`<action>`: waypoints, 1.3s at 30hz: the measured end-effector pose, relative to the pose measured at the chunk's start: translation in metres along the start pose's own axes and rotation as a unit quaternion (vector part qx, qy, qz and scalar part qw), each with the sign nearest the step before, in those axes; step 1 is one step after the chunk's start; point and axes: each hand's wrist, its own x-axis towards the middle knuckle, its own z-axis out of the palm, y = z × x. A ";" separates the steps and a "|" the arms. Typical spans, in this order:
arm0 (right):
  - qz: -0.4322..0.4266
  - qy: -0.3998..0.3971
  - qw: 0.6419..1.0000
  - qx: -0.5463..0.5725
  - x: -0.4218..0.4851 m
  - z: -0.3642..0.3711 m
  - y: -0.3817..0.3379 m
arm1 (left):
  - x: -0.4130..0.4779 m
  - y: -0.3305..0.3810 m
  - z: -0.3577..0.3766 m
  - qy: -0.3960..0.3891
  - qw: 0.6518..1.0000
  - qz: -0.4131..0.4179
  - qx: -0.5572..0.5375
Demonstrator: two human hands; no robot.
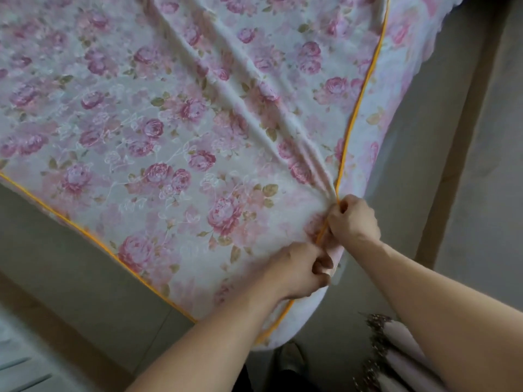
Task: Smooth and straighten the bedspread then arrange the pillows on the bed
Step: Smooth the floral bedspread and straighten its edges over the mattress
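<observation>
A white bedspread with pink roses and orange piping covers the bed, seen from its near corner. My left hand grips the fabric at the corner, fingers curled round the piped edge. My right hand pinches the orange piping a little farther up the right edge. Long folds run from my hands diagonally across the bedspread toward the far left. No pillow is clearly in view.
Grey floor lies right of the bed and also along its left side. A pale pink pleated cloth with a dark patterned trim hangs at the bottom right. A shoe shows below the bed corner.
</observation>
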 end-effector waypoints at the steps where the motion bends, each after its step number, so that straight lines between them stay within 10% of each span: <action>1: 0.006 -0.003 1.000 0.012 0.001 0.003 0.001 | 0.003 0.003 -0.001 0.001 0.999 0.004 -0.039; 7: -0.071 -0.049 0.996 0.034 0.015 -0.004 0.011 | 0.065 0.003 -0.033 0.285 0.954 0.071 -0.058; 19: -0.207 0.053 0.976 -0.039 0.137 -0.061 -0.026 | 0.180 0.044 -0.102 0.250 0.963 -0.031 0.097; 30: -0.614 -0.058 0.735 -0.284 0.240 -0.118 -0.065 | 0.236 0.092 -0.128 0.240 0.962 -0.125 0.042; 39: -0.546 -0.121 0.813 -0.164 0.239 -0.132 -0.053 | 0.237 0.097 -0.124 0.232 0.962 -0.138 -0.046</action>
